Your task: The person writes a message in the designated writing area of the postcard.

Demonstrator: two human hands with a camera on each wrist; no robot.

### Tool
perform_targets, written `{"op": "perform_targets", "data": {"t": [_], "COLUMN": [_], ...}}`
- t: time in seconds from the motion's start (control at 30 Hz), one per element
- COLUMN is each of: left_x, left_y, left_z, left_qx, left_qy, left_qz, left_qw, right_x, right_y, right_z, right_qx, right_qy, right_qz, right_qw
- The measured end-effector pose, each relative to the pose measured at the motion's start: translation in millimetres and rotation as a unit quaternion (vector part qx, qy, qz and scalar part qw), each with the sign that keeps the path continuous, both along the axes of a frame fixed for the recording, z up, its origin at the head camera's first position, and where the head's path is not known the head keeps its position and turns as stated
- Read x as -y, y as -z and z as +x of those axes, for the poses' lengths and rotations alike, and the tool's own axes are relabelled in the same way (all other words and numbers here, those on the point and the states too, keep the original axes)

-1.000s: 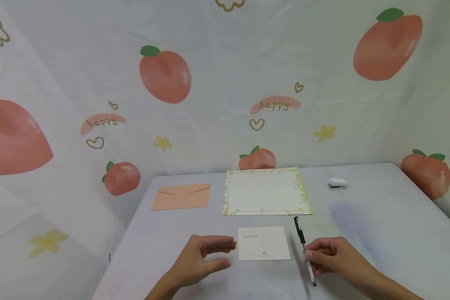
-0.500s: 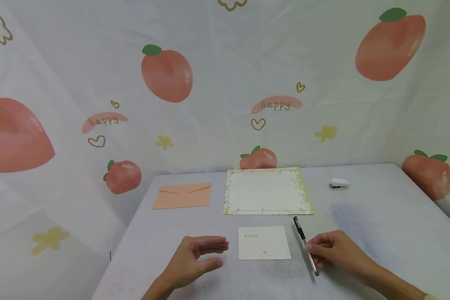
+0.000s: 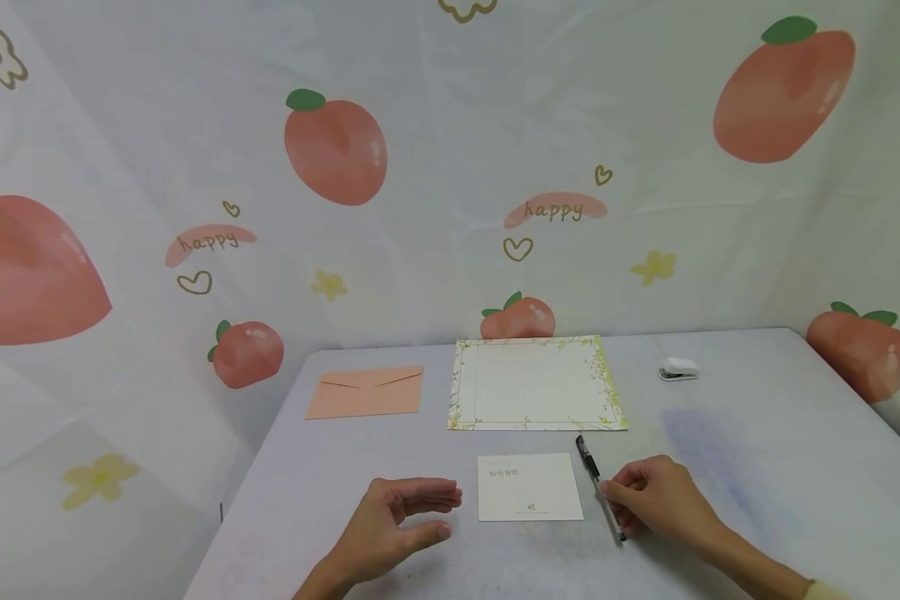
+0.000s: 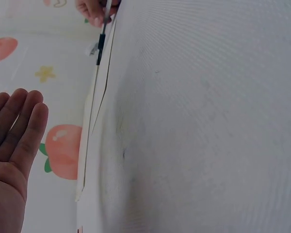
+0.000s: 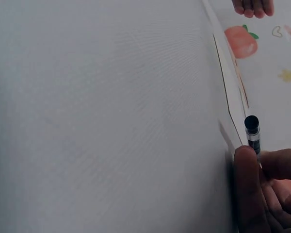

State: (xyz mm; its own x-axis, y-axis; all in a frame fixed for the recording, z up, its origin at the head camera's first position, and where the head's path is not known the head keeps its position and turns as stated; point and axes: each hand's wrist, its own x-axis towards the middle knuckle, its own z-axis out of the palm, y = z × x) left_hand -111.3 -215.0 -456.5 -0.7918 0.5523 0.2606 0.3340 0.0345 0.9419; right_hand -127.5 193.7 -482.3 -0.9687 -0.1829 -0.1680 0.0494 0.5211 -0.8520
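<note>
Fingers of the right hand (image 3: 656, 500) pinch the pen (image 3: 598, 487), hiding its barrel; left hand (image 3: 390, 525) fingers relaxed, empty.

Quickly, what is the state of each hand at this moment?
Left hand: open, holds nothing, beside the card.
Right hand: fingers pinch the pen.

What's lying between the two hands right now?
Head view: a small white card lies between the left hand and the right hand pinching a black pen.
</note>
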Motion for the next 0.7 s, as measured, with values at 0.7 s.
{"op": "perform_targets", "data": {"t": [0.7], "left_x": [6.1], "left_y": [-6.1], "left_z": [-4.0], "left_qx": [-0.039], "left_qy": [-0.037], "left_qz": [-0.014], "left_qw": [0.9984], "right_x": [-9.2], "right_y": [-15.9], "right_z": [3.1], "right_qx": [-0.015], "right_qy": [-0.040], "right_qz": [0.069], "right_qw": [0.997]}}
